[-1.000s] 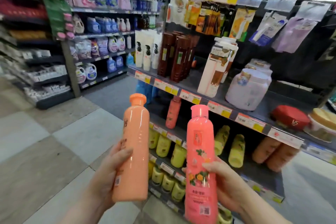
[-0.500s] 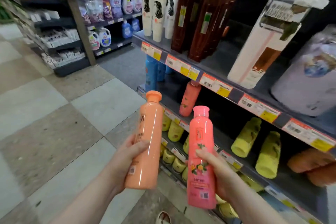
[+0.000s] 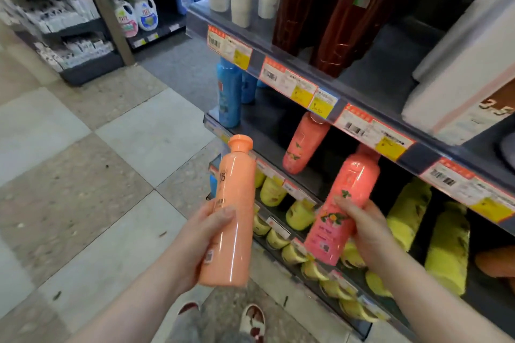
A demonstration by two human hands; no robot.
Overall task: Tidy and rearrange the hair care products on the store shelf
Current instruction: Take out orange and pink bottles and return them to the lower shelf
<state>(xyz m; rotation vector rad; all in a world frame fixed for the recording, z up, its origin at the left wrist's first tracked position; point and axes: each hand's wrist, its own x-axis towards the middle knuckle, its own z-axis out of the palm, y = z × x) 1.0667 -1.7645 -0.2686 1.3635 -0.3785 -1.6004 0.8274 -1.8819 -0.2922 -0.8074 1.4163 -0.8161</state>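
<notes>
tiled floor fills the left; over it the left grip is clamped round the lower half of an orange bottle, upright, cap up, just off the shelf edge; behind it a blue bottle stands at the end of the middle shelf, with a pink bottle standing further in. the right grip is clamped on a second pink bottle, tilted, top near the price strip; yellow bottles lie right of it.

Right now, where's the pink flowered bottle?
The pink flowered bottle is held in the right hand, centre-right, just right of a matching bottle on the shelf.
</notes>
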